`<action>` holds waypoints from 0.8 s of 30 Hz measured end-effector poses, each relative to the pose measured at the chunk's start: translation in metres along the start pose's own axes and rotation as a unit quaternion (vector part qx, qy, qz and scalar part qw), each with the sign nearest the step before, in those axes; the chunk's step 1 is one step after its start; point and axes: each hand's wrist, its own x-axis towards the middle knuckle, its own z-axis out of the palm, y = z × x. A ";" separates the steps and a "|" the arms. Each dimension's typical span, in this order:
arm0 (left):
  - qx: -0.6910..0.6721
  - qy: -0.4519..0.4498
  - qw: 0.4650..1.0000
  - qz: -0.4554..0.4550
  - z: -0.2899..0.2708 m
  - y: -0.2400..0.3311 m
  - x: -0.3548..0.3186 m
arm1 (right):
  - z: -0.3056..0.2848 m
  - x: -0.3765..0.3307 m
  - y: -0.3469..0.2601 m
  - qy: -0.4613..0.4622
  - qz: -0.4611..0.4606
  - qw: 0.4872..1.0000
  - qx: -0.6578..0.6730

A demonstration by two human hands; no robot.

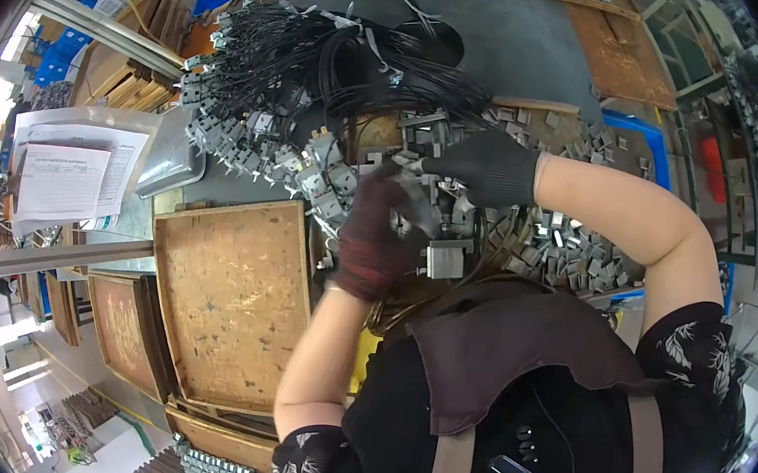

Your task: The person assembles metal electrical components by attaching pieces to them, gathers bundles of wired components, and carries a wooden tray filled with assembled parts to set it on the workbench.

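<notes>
My left hand, in a dark red and black glove, is curled over the metal fixture on the bench in front of me. Its fingers bend together, and what they hold, if anything, is hidden and blurred. From the right reaches my right hand in a dark grey glove, its fingertips pinched near the left hand around something small and silvery that I cannot make out. Just left of my hands lie grey metal blocks fixed to the ends of black cables, heaped in a large bundle.
Many loose small metal pieces cover the bench to the right. A shallow wooden tray stands at the left, close to my left forearm. Papers hang beside a metal frame post. A blue bin edge shows at far right.
</notes>
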 end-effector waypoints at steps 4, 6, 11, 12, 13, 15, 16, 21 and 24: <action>-0.220 -0.016 0.950 -0.222 0.051 -0.006 -0.021 | 0.004 -0.005 -0.002 -0.045 0.020 0.997 0.065; -0.137 -0.029 0.976 -0.167 0.055 -0.011 -0.020 | 0.003 -0.008 -0.005 -0.048 0.022 0.993 0.102; -0.168 -0.074 0.964 -0.191 0.053 -0.004 -0.011 | -0.001 -0.010 -0.001 -0.045 0.028 0.992 0.112; -0.168 -0.074 0.964 -0.193 0.051 -0.001 -0.013 | -0.003 -0.010 -0.003 -0.049 0.014 0.991 0.120; -0.060 -0.088 0.986 -0.129 0.048 0.001 -0.014 | -0.003 -0.008 -0.002 -0.050 0.014 0.991 0.123; 0.050 -0.102 0.991 -0.065 0.042 0.004 -0.011 | -0.006 -0.002 0.002 -0.080 -0.033 0.996 0.026; 0.038 -0.097 0.991 -0.082 0.039 0.006 -0.008 | -0.008 0.003 0.002 -0.081 -0.034 0.996 0.029; -0.140 -0.073 0.964 -0.213 0.049 -0.028 -0.013 | 0.014 0.017 0.003 0.069 -0.030 0.994 0.084; -0.299 -0.004 0.928 -0.222 0.056 -0.045 0.002 | 0.008 0.031 -0.008 -0.025 0.044 0.999 0.010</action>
